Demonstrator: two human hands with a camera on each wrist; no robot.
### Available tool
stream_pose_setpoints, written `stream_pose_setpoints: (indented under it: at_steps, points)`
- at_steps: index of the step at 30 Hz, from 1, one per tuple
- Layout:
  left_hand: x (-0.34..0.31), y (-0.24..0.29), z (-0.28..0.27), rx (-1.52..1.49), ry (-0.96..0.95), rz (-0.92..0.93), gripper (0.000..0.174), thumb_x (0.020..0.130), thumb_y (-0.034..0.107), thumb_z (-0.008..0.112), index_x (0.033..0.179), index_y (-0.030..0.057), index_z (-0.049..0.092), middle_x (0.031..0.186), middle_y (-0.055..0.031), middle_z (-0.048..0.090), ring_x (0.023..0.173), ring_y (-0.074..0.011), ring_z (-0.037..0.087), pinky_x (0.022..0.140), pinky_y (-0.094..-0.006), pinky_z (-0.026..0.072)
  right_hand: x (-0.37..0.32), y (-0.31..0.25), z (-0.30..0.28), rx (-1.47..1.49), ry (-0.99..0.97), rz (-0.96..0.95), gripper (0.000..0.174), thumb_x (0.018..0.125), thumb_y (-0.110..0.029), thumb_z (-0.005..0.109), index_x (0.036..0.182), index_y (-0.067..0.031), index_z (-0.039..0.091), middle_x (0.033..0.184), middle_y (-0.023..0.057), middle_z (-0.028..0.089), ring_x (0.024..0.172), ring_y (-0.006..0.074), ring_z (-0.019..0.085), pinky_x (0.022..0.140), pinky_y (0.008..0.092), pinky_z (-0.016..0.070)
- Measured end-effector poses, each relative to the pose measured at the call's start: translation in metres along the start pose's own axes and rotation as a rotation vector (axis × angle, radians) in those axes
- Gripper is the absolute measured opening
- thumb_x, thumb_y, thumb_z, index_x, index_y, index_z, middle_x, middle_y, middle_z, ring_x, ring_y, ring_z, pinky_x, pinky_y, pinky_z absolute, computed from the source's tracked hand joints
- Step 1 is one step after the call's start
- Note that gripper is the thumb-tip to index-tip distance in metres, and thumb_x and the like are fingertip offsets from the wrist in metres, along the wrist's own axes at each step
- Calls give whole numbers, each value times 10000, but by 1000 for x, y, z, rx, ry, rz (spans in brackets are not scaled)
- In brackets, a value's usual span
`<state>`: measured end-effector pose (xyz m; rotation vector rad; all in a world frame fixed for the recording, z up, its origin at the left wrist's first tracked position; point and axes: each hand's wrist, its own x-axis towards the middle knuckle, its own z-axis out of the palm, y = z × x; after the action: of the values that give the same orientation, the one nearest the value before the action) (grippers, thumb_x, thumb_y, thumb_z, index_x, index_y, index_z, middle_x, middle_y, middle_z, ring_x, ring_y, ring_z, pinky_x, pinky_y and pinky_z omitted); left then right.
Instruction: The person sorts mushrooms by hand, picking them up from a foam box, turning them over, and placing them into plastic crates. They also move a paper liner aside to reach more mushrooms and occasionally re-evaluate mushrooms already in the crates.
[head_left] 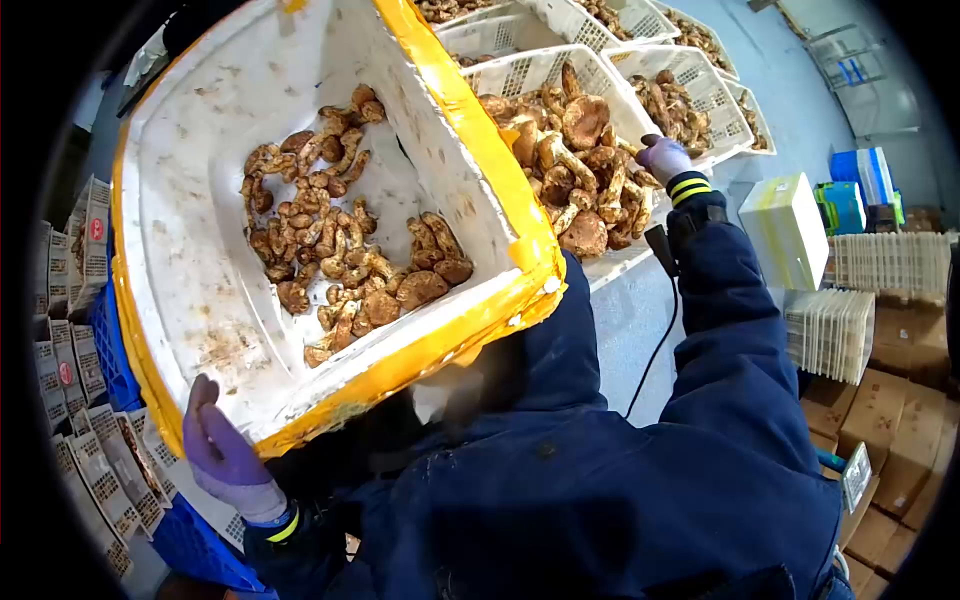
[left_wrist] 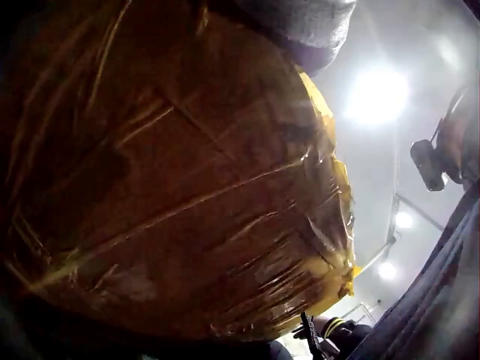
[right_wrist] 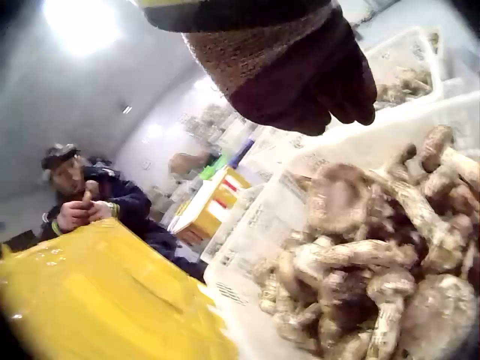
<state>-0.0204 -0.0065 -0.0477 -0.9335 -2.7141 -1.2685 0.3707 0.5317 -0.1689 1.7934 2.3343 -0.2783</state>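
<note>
A white foam box [head_left: 190,250] edged in yellow tape is tilted, with brown mushrooms [head_left: 335,235] lying inside. My gloved left hand [head_left: 230,455] rests against its lower left edge, fingers extended; in the left wrist view part of the glove [left_wrist: 311,30] shows beside the taped outside of the box [left_wrist: 180,180]. My gloved right hand [head_left: 666,160] is at the right side of a white basket [head_left: 625,262] heaped with larger mushrooms [head_left: 585,170]. In the right wrist view that hand [right_wrist: 300,75] hangs above the basket [right_wrist: 247,262], its fingers pointing down with nothing visible in them.
More white baskets [head_left: 690,75] of mushrooms stand behind. A white box [head_left: 785,235], stacked crates [head_left: 830,330] and cartons [head_left: 890,430] are on the right. Several crates [head_left: 100,450] line the left. Another person [right_wrist: 97,199] is behind the yellow box side [right_wrist: 112,292].
</note>
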Motion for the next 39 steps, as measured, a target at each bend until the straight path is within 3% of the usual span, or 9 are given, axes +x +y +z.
stream_pose_setpoints:
  at_steps: [5,11,15,17,24,28,29,37,39]
  points:
    - [0,6,-2,150,-40,21,376,1004,181,401,1236,-69,560,1160,-216,621,1088,-279,590,969,-376,432,19,5,52,159,-143,64,656,846,-330,636,1409,-79,411,1336,236,519,1232,369,508,1035,419,395]
    - [4,-16,-13,194,-96,20,375,1010,161,366,1228,-84,548,1188,-231,605,1089,-291,587,971,-375,438,26,4,93,-3,-21,55,622,857,-312,638,1416,-151,415,1274,216,573,1189,362,543,1021,422,411]
    - [5,-27,-17,168,-97,46,369,1006,173,394,1238,-57,568,1164,-182,625,1097,-259,582,982,-367,424,22,38,97,519,99,-38,577,787,-238,730,1323,-139,538,1125,179,660,1010,281,649,883,366,497]
    - [5,-25,-16,207,-107,111,376,1007,181,385,1242,-48,570,1155,-183,629,1089,-264,587,982,-370,424,-5,40,69,1009,4,-103,540,762,-122,767,1265,-57,580,957,72,678,794,128,614,710,245,493]
    - [6,-18,-11,181,-89,60,408,1015,256,396,1245,-28,577,1149,-166,629,1086,-251,574,983,-365,408,-106,0,-16,1534,-14,-75,299,891,-181,642,1123,8,639,901,70,668,742,137,660,654,237,542]
    - [4,-6,-5,152,-53,13,418,1009,268,414,1234,-42,579,1120,-174,639,1058,-247,585,960,-355,416,-136,-15,-20,1612,85,-235,335,960,-225,519,1165,25,607,983,77,664,794,149,677,654,262,547]
    - [4,-3,-3,162,-49,10,417,1008,271,416,1231,-40,583,1117,-171,640,1052,-243,587,955,-352,418,-142,-18,-22,1739,32,-259,550,953,-437,537,1223,42,560,1101,115,628,844,186,686,688,278,564]
    - [3,9,0,177,-45,-13,439,1004,310,414,1225,-23,597,1108,-156,648,1052,-241,592,957,-355,417,-173,-35,-35,1694,146,-343,577,958,-451,514,1252,45,532,1182,156,583,922,229,687,797,316,580]
    - [5,5,-1,197,-48,-15,436,1010,291,397,1222,-38,590,1112,-169,647,1042,-249,600,941,-355,431,-181,-40,-45,1851,78,-281,442,963,-304,510,1232,45,548,1173,155,594,930,231,686,809,320,576]
